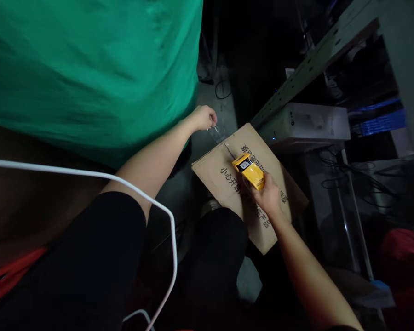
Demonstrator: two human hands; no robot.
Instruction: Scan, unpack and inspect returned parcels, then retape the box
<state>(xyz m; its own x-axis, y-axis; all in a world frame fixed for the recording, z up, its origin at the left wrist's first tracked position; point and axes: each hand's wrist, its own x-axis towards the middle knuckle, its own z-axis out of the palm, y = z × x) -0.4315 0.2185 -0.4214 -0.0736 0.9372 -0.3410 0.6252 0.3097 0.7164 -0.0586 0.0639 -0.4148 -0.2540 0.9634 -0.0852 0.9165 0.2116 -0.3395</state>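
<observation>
the right hand point(269, 195) grips a yellow tape dispenser point(249, 170) on the cardboard box point(227, 179) on the floor; the left hand point(203, 117) pinches a clear tape strip point(216, 133) pulled past the box's edge. taping looks barely begun.

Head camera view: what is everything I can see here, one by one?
box: one, brown cardboard, printed, on the floor at centre
cutter: one, yellow, on the box, in the right hand
tape strip: one, clear, at the box's far edge, pinched by the left hand
sheet: one, green, upper left
cable: one, white, lower left
case: one, white, right of the box
left hand: closed on the tape strip
right hand: gripping the cutter
</observation>
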